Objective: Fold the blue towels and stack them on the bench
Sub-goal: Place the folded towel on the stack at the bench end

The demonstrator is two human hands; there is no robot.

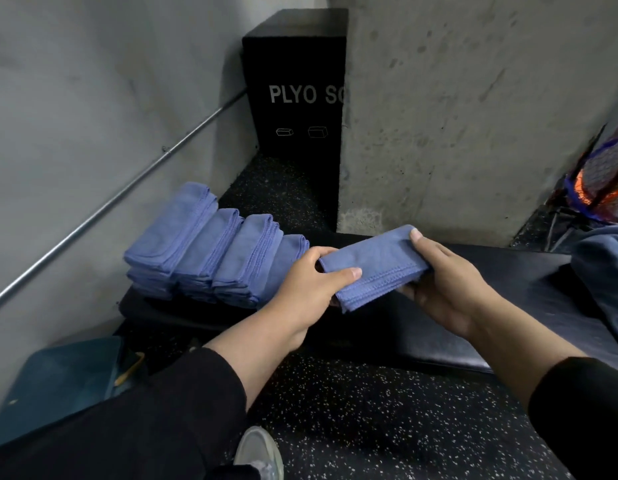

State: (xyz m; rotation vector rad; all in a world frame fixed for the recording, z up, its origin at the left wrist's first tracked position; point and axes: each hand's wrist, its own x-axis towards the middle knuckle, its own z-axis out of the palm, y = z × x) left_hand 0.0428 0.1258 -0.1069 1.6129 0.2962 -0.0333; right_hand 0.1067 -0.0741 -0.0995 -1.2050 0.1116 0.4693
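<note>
A folded blue towel (376, 268) is held just above the black padded bench (508, 282). My left hand (311, 282) grips its left end, thumb on top. My right hand (449, 278) grips its right end, thumb over the far edge and fingers underneath. To the left, several stacks of folded blue towels (210, 247) stand side by side on the bench's left end, the nearest stack just behind my left hand.
A black plyo box (297, 84) stands in the corner behind the bench. A metal rail (110, 202) runs along the left wall. A pile of blue cloth (605, 258) lies at the bench's right end. A blue bin (54, 379) sits low left on the speckled floor.
</note>
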